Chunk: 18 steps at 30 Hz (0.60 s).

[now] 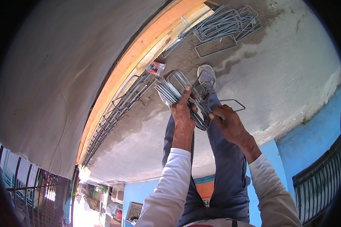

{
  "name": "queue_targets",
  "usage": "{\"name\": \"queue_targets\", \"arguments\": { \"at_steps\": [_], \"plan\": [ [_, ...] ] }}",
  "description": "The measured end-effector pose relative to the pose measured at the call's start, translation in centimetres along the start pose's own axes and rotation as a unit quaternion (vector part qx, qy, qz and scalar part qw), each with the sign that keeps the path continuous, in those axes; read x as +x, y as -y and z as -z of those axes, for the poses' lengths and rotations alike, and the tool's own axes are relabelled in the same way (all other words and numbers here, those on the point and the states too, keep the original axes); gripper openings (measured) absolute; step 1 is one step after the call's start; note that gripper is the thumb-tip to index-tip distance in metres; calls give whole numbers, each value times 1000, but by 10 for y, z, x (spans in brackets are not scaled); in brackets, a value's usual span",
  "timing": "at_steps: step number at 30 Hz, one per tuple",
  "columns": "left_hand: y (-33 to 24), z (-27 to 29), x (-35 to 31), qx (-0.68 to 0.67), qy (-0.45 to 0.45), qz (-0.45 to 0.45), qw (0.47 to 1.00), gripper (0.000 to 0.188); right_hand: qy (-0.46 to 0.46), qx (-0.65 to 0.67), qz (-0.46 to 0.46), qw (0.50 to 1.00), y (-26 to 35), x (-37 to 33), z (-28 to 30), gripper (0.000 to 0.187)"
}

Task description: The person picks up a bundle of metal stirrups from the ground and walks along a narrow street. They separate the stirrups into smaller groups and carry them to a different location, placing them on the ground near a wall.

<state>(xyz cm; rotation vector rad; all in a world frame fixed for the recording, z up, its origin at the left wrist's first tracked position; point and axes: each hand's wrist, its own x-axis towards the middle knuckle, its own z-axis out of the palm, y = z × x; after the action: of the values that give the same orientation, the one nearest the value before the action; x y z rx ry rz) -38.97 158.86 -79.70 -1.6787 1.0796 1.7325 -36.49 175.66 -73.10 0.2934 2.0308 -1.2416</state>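
Note:
A bundle of bent steel wire stirrups (173,87), rectangular loops of grey rebar, hangs in front of my legs. My left hand (183,115) is wrapped round the bundle, its thumb lying across the rods. At the bundle's right side my right hand (228,123) is closed, its fingers pinching a stirrup whose loop sticks out to the right. The fingertips of the right hand are partly hidden, so how many loops it grips is unclear.
A heap of loose stirrups (227,24) lies on the concrete floor ahead. Along the wall, orange timber boards (140,47) run beside a long rebar cage (111,117). A small red-and-clear packet (156,68) sits by the boards. My grey shoe (207,77) stands below the bundle.

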Motion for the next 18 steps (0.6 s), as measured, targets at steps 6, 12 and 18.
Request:
{"name": "queue_targets", "arguments": {
  "at_steps": [6, 12, 18],
  "plan": [
    [-4, 25, 6, 57, -36, -11, 998, 20, 32, -62, 43, 997, 18, -19, -22, 19],
    [17, 35, 11, 49, -76, -94, 992, 16, 10, -75, 59, 995, 15, -27, -38, 21],
    [17, 34, 24, 17, -133, -57, 989, 10, -16, -68, 72, 995, 24, -33, -46, 28]
  ]
}}
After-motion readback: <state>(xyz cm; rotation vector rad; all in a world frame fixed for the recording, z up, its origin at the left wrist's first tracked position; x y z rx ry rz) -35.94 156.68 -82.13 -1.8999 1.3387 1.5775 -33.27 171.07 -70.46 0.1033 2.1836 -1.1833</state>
